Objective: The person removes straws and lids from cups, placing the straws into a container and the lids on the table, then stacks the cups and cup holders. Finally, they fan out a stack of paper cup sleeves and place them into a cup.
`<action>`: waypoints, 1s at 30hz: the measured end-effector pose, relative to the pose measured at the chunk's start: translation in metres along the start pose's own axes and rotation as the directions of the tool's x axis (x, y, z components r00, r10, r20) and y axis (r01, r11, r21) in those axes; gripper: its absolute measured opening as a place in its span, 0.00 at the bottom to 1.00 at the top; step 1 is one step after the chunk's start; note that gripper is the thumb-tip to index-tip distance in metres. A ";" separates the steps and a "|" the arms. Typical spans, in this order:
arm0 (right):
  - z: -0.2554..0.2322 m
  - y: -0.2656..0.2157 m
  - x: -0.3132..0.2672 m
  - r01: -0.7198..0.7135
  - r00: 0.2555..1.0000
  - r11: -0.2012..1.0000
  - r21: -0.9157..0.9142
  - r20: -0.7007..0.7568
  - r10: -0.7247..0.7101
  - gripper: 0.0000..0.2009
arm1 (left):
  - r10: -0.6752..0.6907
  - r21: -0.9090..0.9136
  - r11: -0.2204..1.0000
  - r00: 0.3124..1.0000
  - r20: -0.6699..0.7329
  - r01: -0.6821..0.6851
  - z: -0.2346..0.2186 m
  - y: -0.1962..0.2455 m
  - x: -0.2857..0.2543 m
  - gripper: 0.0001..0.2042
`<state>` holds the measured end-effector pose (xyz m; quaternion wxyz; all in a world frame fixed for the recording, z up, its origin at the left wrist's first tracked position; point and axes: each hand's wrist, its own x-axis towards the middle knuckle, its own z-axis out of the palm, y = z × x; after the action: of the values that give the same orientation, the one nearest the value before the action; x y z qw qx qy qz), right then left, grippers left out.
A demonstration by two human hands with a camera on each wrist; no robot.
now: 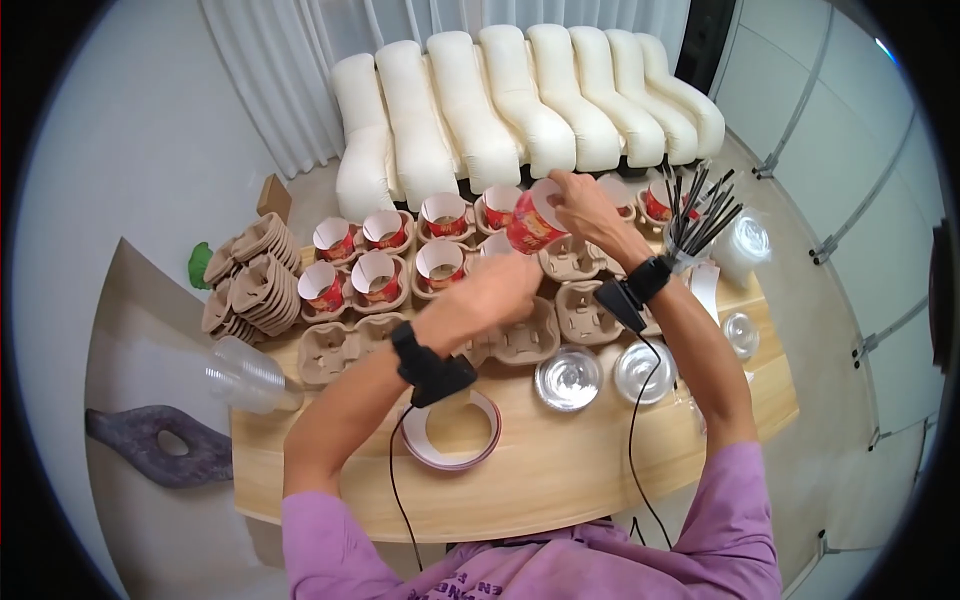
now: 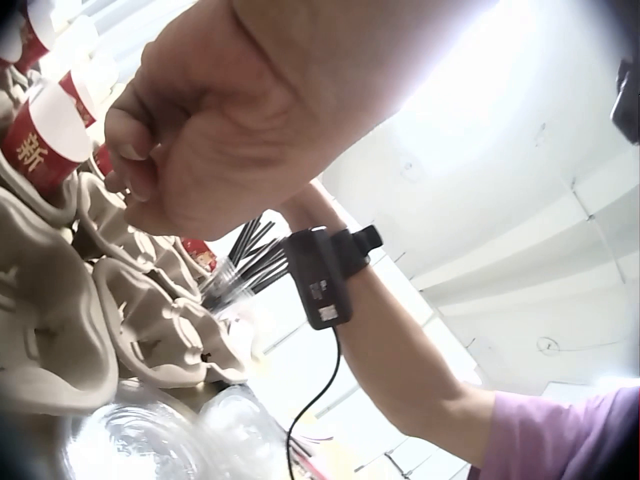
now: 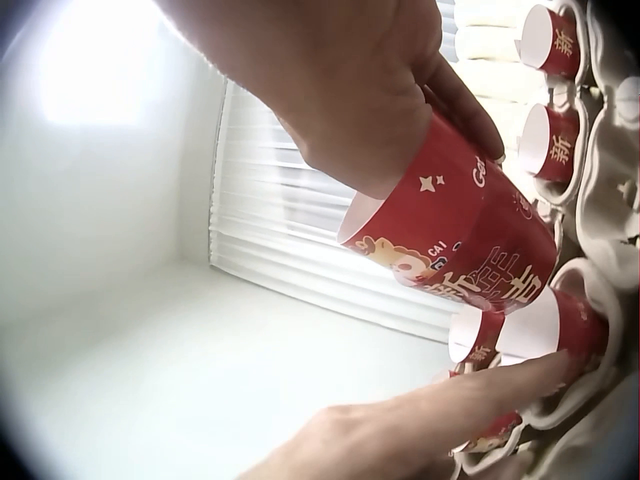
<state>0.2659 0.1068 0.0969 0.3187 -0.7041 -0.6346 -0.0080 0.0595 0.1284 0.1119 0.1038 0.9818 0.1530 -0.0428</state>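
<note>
My right hand (image 1: 585, 208) grips a red printed paper cup sleeve (image 3: 465, 235), tilted above the rear row of pulp cup carriers. Its white inside faces up toward the wrist. My left hand (image 1: 500, 290), blurred in the head view, is over the near carriers, its fingers loosely curled with nothing seen in them. In the right wrist view a finger of that hand overlaps a red sleeve standing in a carrier (image 3: 607, 290). More red sleeves (image 1: 376, 277) stand in carrier pockets to the left. Near carriers (image 1: 527, 335) have bare pockets.
Stacked pulp carriers (image 1: 265, 290) and clear plastic cups (image 1: 245, 375) stand at the left. A ring of nested sleeves (image 1: 452, 462) lies in front. Clear lids (image 1: 568, 378) are at the near right; black straws (image 1: 700, 215) stand behind. A white sofa (image 1: 500, 110) is beyond the table.
</note>
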 end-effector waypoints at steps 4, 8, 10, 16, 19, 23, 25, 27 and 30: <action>0.020 -0.015 0.007 0.012 0.995 0.996 -0.085 0.101 -0.003 0.10 | -0.053 -0.002 0.999 0.998 0.022 0.053 -0.014 -0.036 -0.005 0.10; 0.034 -0.024 0.007 0.054 0.995 0.986 -0.159 0.093 -0.039 0.11 | -0.133 0.098 0.988 0.984 0.120 0.121 0.011 -0.064 -0.004 0.14; 0.043 -0.021 0.009 0.054 0.994 0.988 -0.144 0.103 -0.039 0.10 | -0.022 0.000 1.000 1.000 -0.010 0.022 0.033 -0.071 -0.008 0.09; 0.065 -0.012 0.008 0.101 0.986 0.972 -0.213 0.152 -0.070 0.08 | -0.104 -0.035 0.994 0.992 0.067 0.106 0.050 -0.067 -0.011 0.15; 0.078 -0.008 0.001 0.151 0.983 0.964 -0.218 0.133 -0.124 0.09 | -0.126 -0.064 0.990 0.991 0.054 0.129 0.054 -0.065 -0.014 0.14; 0.093 0.004 0.003 0.252 0.967 0.951 -0.179 0.090 -0.239 0.12 | -0.151 -0.089 0.984 0.985 0.078 0.157 0.057 -0.065 -0.015 0.14; 0.095 0.007 0.006 0.196 0.971 0.965 -0.172 0.170 -0.167 0.13 | -0.148 -0.090 0.984 0.988 0.048 0.152 0.062 -0.066 -0.016 0.13; 0.093 0.005 0.008 0.137 0.965 0.976 -0.170 0.246 -0.093 0.13 | -0.143 -0.090 0.985 0.990 0.018 0.144 0.068 -0.068 -0.015 0.13; 0.085 -0.006 0.004 0.113 0.972 0.971 -0.210 0.227 -0.064 0.09 | -0.136 -0.090 0.987 0.990 -0.035 0.133 0.078 -0.072 -0.013 0.11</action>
<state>0.2278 0.1497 0.0335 0.1656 -0.7028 -0.6917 -0.0155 0.0211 0.1744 0.0236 0.1403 0.9645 0.2226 -0.0230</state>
